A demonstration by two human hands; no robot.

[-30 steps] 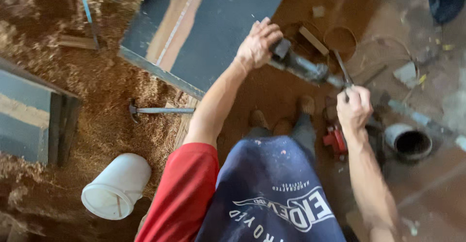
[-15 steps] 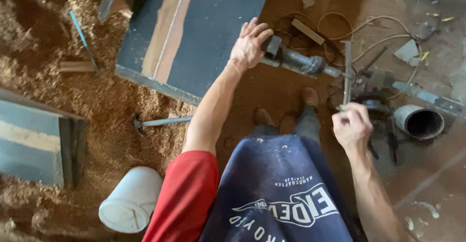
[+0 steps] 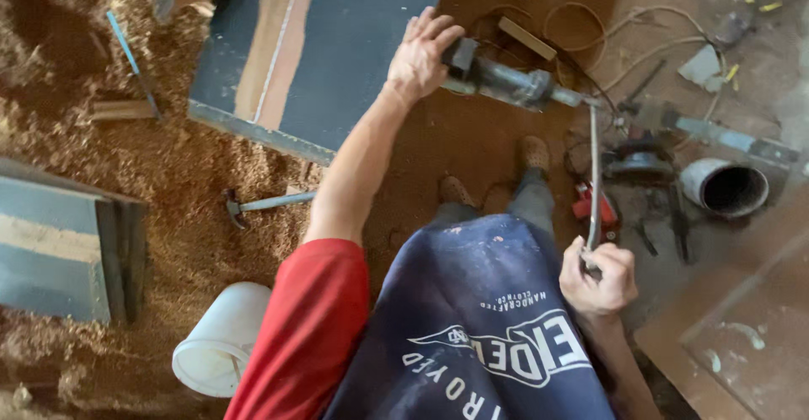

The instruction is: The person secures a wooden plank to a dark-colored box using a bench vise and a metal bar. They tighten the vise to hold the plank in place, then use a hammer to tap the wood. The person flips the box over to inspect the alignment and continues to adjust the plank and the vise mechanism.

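Head view: beside the large dark flat board (image 3: pixel 337 49), the left hand (image 3: pixel 419 59) rests flat, fingers spread, touching the grey cylindrical power tool (image 3: pixel 506 81) just right; the right hand (image 3: pixel 597 277) grips a thin metal rod (image 3: pixel 593 176) farther right.

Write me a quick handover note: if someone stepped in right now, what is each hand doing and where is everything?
Left hand: fingers spread, pressing on the end of a grey power tool at the edge of the dark board.
Right hand: closed around a thin metal rod that runs up to the tool.
Nearby on the sawdust floor: hammer, white bucket, grey pipe.
Done or left: cannot tell.
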